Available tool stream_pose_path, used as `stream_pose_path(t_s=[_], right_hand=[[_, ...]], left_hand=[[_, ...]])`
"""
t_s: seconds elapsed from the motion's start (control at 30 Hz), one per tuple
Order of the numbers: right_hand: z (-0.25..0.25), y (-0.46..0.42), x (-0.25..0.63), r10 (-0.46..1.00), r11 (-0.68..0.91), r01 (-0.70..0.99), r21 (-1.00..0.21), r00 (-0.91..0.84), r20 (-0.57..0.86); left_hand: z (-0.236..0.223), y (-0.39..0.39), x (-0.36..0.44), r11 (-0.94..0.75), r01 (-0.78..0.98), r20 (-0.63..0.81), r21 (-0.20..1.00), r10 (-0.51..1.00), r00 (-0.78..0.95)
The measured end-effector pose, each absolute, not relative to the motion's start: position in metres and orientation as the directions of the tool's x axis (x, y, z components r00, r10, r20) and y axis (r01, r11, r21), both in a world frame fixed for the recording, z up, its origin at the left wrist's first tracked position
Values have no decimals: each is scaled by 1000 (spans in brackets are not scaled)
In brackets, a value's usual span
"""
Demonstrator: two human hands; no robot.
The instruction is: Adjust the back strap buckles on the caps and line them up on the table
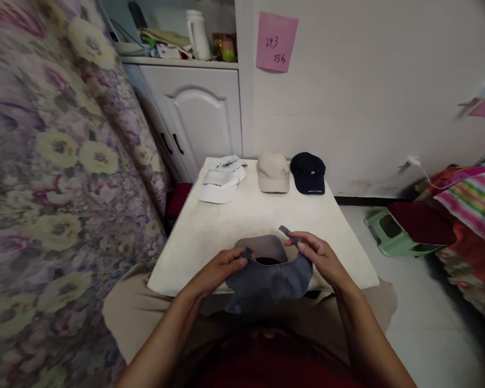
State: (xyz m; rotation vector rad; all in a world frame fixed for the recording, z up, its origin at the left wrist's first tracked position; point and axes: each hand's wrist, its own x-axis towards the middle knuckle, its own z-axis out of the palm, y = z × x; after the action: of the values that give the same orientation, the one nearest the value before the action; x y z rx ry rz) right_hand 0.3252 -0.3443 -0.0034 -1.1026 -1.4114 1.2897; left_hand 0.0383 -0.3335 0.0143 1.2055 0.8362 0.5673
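A grey-blue baseball cap (pixel 272 280) is held at the near edge of the table, its brim pointing away from me and its back strap undone. My left hand (pixel 222 269) pinches the short strap end on the left. Between the thumb and fingers of my right hand (pixel 317 256) is the other strap, whose loose tip sticks up to the left. Farther back on the table lie a white cap (pixel 222 180), a beige cap (pixel 273 172) and a navy cap (pixel 307 172) in a row.
The cream table (pixel 242 215) stands against a white wall with a pink paper note (pixel 277 42). A floral curtain (pixel 64 188) hangs on the left, before a white cabinet (pixel 198 108). On the right are a green stool (pixel 408 229) with a dark red top and a bed with striped cloth (pixel 477 196).
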Motion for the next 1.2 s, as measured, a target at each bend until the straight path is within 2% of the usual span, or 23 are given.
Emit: stream_pose_path(t_s=[0.13,0.3,0.6,0.7,0.9,1.2], right_hand=[[-1,-344,322,984,-23,-100,-995,-177,-5],[7,-343,316,988,-16,-176,-984,-154,12],[22,-338,291,913,-79,-44,-996,-403,-55],[23,-337,277,897,-11,-16,-1000,-443,-3],[25,-336,258,865,232,42,-972,-465,186],[26,-338,257,883,304,215,-928,-430,190]], left_hand=[[21,-339,40,207,79,-215,975,803,556],[24,-344,44,138,82,-161,987,836,524],[26,-347,49,27,137,-91,990,869,486],[24,-346,50,35,130,-96,991,861,499],[22,-345,53,48,86,-86,995,848,523],[18,-346,55,93,152,-156,984,858,489]])
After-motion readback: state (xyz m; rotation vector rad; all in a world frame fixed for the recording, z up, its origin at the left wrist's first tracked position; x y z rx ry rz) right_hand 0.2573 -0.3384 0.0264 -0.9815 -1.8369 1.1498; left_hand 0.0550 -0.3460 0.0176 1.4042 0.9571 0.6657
